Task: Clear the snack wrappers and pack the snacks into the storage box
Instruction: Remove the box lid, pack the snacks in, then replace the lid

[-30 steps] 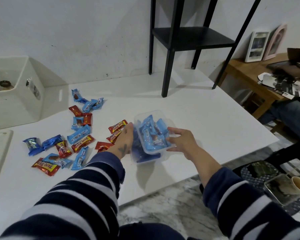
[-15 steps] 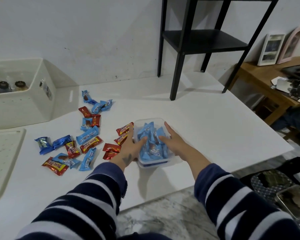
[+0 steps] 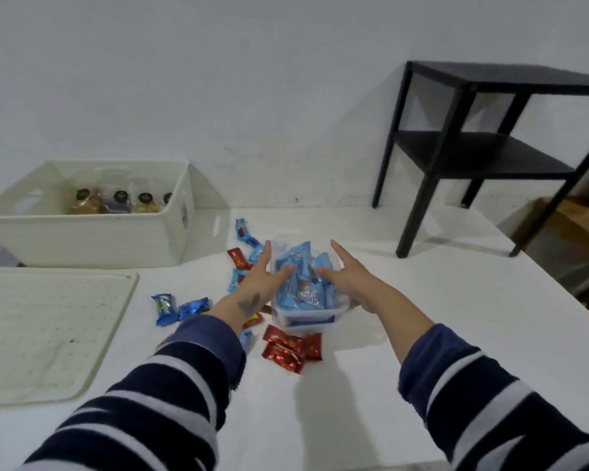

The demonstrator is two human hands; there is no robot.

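The fingers of the left hand (image 3: 259, 279) lay straight along the left wall of a small clear plastic container (image 3: 308, 317), with the thumb bent inward over the rim onto the glossy light-blue snack packets (image 3: 302, 289) heaped inside; the right hand (image 3: 347, 277) mirrored it on the right wall, fingers extended toward the far side and thumb pressing in on the same crinkled packets. Both hands thus clasped the container between palm and thumb, and whether its base touched the table could not be told. Both forearms reached straight out from the near edge, bare at the wrist, then covered by soft navy sleeves with pale stripes (image 3: 170, 396). The container sat over the middle of the smooth white table (image 3: 439, 300). Just near of it lay a cluster of shiny red foil packets (image 3: 291, 348), and to its left two darker blue metallic packets (image 3: 179, 308) lay side by side. More red and blue packets (image 3: 240, 256) were scattered on the far left of the container, partly hidden by the left hand. Farther left stood a cream rectangular plastic storage bin (image 3: 92, 239) with slot handles, holding dark-capped jars (image 3: 119, 202). A flat cream tray (image 3: 48, 328) dotted with small holes lay on the near left. A matte black metal shelf stand (image 3: 463, 151) stood on the far right of the table.
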